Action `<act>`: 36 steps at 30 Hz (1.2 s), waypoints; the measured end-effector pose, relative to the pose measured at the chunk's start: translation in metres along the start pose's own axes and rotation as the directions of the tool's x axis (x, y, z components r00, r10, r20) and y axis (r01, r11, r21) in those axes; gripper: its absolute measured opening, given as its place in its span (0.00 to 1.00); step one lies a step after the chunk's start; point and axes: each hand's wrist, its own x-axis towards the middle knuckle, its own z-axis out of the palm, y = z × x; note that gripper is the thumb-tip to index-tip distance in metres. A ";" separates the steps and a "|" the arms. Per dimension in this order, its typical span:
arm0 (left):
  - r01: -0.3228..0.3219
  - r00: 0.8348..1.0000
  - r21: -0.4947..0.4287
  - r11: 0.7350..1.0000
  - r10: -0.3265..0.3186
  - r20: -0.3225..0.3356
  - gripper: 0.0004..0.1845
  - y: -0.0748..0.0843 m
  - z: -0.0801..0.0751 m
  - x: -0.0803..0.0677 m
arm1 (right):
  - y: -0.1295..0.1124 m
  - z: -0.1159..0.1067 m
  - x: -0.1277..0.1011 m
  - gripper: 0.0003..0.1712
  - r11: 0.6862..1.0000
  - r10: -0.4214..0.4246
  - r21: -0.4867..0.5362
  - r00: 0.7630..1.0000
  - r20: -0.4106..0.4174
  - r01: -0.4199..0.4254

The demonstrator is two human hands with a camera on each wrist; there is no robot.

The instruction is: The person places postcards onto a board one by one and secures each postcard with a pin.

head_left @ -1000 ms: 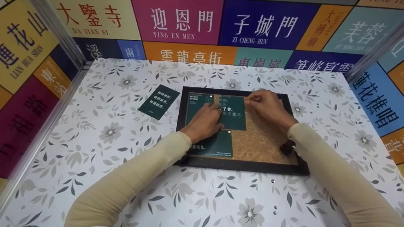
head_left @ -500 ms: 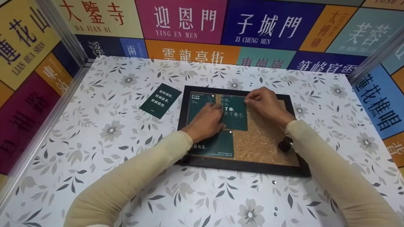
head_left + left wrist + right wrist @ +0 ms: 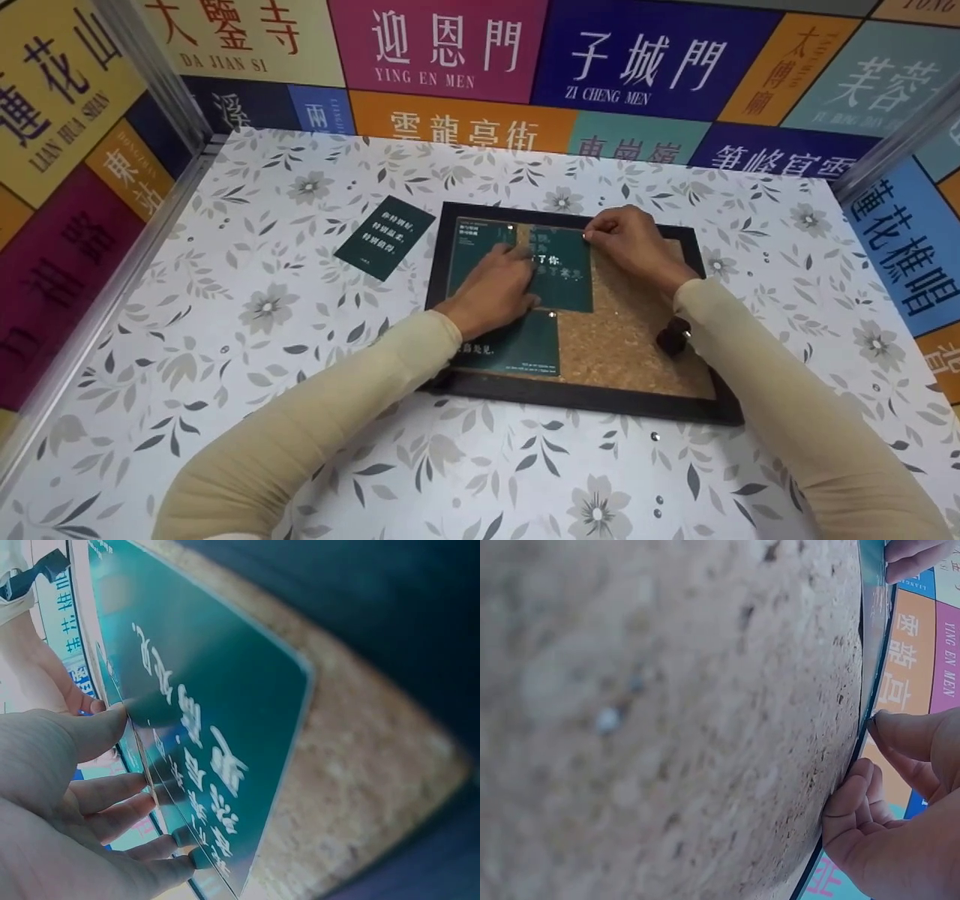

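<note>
A: Item one, the board?

B: One corkboard (image 3: 630, 330), black frame (image 3: 585, 398), lying on a flower-print counter (image 3: 420, 495).

A: Cards?

B: Four, green with pale lettering. On the cork: one upper left card (image 3: 471, 253), one lower left card (image 3: 525, 349), one upper middle card (image 3: 566, 292). Off the board: one loose card (image 3: 385, 238), slanted on the counter, just left of the frame.

A: Left grip (image 3: 491, 292)?

B: Bare hand, fingers relaxed and slightly spread, laid across the upper left card and reaching to the upper middle card. It grasps nothing.

A: Right grip (image 3: 634, 240)?

B: Bare hand, fingers bent and narrow, at the top right corner of the upper middle card. A bright dot (image 3: 587, 235) sits at the fingertips, probably a pin; too small to be sure, and I cannot tell whether it is pinched or only pressed.

A: Other small pieces?

B: One shiny stud (image 3: 510, 227) at the upper left card's top right corner; a second stud (image 3: 553, 315) at the lower left card's top right corner. A few shiny bits (image 3: 658, 500) on the counter, near side.

A: Surroundings?

B: Beige sleeves (image 3: 322, 397) on both arms; coloured wall panels (image 3: 442, 56) with large lettering behind.
</note>
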 end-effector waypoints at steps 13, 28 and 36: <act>0.006 1.000 0.010 1.000 -0.006 0.014 0.22 0.001 0.000 0.000 | -0.001 0.001 0.004 0.12 0.998 0.061 0.027 0.997 0.036 -0.062; 0.088 0.996 -0.003 0.996 -0.088 -0.015 0.22 0.044 -0.031 -0.030 | -0.008 -0.003 0.010 0.13 0.985 0.163 0.052 0.985 0.056 -0.166; 0.083 0.997 0.019 0.996 -0.083 -0.003 0.23 0.046 -0.030 -0.031 | -0.006 -0.001 0.011 0.12 0.980 0.196 0.023 0.980 0.035 -0.197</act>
